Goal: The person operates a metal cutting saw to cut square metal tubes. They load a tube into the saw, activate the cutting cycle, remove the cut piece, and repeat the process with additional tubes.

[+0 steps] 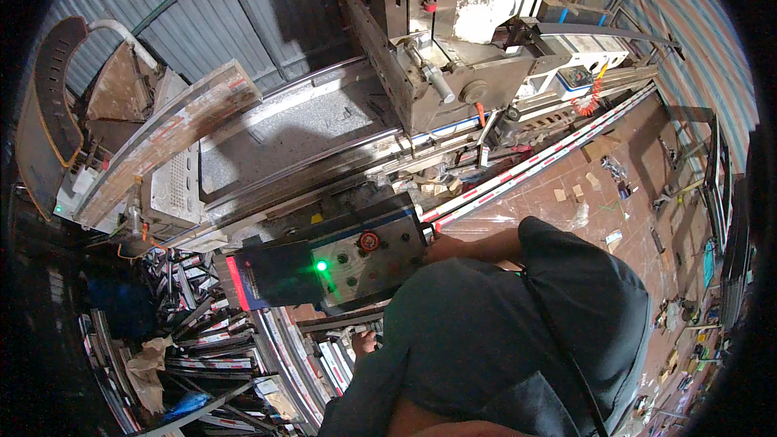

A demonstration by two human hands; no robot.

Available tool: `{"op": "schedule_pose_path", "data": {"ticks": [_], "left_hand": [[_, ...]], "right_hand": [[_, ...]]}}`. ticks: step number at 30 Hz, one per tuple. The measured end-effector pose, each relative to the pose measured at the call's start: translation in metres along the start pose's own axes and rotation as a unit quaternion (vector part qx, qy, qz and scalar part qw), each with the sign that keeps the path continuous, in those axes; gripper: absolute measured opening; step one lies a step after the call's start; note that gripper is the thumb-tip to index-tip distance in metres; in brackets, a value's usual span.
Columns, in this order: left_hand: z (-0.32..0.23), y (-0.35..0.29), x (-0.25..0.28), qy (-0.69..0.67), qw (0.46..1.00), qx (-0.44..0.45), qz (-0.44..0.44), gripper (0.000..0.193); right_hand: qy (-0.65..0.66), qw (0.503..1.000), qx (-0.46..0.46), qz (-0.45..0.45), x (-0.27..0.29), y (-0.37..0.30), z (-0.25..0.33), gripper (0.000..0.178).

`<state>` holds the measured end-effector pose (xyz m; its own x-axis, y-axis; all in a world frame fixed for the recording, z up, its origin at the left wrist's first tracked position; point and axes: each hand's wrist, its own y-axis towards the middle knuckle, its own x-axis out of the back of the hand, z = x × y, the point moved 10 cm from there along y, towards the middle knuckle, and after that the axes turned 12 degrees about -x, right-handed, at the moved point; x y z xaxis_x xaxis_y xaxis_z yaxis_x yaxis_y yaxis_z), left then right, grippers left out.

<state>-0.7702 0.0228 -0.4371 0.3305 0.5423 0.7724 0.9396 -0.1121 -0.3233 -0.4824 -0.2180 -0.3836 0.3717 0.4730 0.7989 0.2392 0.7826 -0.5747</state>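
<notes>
My left hand (364, 345) is low, beside the near edge of the control box and next to a pile of long cut profiles (333, 364). Its fingers look curled, and what they close on is too small and dark to name. My right hand (435, 246) reaches to the right end of the control box (368, 271), its fingers mostly hidden there. On the box's slanted panel are a red round knob (368, 241), a lit green lamp (322, 265) and several dark buttons.
Beyond the box stands a large metal machine (453, 81) on long rails, with a long grey bed (283, 129). A curved wooden board (170, 137) leans at left. Strip offcuts (198, 291) heap below. Striped long bars (542, 158) lie at right, above the littered tiled floor (599, 226).
</notes>
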Motion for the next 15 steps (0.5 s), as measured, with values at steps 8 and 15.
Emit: {"op": "schedule_pose_path", "data": {"ticks": [8, 15], "left_hand": [[-0.009, -0.006, -0.012, -0.029, 0.999, -0.006, 0.035, 0.036], [0.018, -0.022, -0.035, -0.082, 0.993, 0.063, -0.049, 0.03]], "right_hand": [[0.091, 0.988, -0.06, -0.108, 0.032, -0.04, 0.001, 0.028], [0.109, 0.988, -0.079, -0.07, -0.009, -0.041, -0.018, 0.039]]}}
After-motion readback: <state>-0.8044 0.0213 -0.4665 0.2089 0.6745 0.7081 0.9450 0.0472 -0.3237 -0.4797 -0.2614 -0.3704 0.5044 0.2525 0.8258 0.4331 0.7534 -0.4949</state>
